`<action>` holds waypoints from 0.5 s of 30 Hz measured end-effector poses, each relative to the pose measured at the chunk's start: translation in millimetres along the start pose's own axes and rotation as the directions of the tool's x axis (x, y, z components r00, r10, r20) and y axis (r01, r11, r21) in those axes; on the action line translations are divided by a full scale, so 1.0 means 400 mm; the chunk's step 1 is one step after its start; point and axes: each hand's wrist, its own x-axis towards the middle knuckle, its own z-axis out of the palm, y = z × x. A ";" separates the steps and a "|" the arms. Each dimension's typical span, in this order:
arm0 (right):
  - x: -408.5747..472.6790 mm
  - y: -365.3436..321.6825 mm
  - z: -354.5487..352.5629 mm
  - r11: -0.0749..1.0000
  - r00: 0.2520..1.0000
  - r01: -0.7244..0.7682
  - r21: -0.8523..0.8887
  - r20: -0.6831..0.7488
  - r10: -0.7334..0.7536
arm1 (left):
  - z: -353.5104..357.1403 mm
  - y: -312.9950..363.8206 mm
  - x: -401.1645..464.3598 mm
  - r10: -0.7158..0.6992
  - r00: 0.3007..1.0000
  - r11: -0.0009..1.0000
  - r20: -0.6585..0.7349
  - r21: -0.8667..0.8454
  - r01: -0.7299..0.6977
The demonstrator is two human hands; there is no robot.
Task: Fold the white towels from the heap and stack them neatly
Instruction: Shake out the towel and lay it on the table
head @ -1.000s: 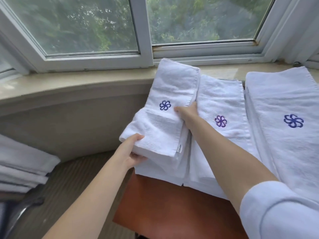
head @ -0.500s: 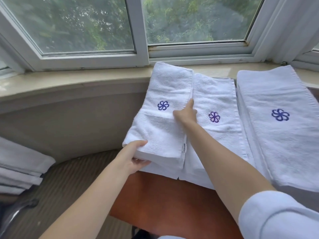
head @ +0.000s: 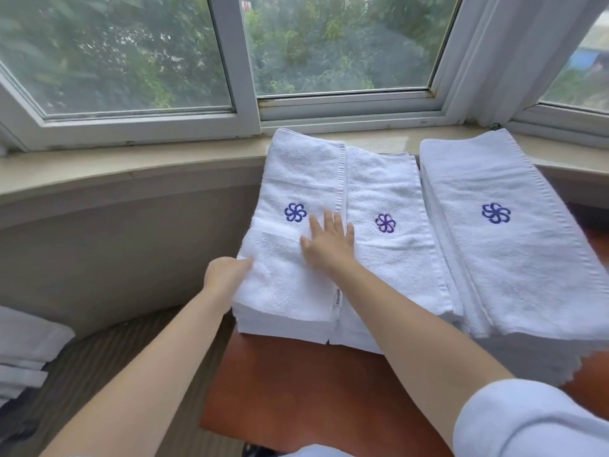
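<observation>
Hands on the left stack: the right hand lies flat, fingers straight and slightly spread, palm pressing the top folded towel just beside its blue pinwheel emblem. The right forearm reaches in from the lower right, its pale sleeve cut off by the frame's corner. The left hand comes in at the left edge of the same towel; its fingertips slip out of sight at the fold, so whether it pinches the cloth or merely touches it cannot be told. That towel tops a pile at the near left of the brown bench, its far end up on the window sill. Touching it on the right is a second stack with a purple emblem, and beyond that a wider third stack, its near right corner running out of frame. At far left, more white towels sit low, only partly in view and blurred.
</observation>
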 end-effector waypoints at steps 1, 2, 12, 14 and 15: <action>-0.002 0.001 0.006 1.000 1.000 0.024 -0.007 0.003 -0.024 | 0.002 -0.003 0.007 0.014 1.000 0.998 -0.008 0.065 -0.014; -0.009 0.005 0.018 0.998 0.998 0.053 -0.025 0.027 -0.052 | 0.001 -0.006 0.014 -0.005 1.000 0.996 0.013 0.091 0.004; 0.069 -0.006 -0.044 0.995 0.990 -0.009 0.097 -0.137 0.022 | 0.075 0.129 0.142 0.515 0.824 0.651 0.236 0.518 -0.555; 0.095 0.014 -0.047 0.998 0.993 -0.035 0.059 -0.110 0.041 | 0.121 0.159 0.185 0.579 0.732 0.461 0.358 0.597 -0.657; 0.109 0.026 -0.048 0.999 0.994 -0.037 0.032 -0.104 0.040 | 0.139 0.172 0.208 0.576 0.708 0.382 0.407 0.632 -0.674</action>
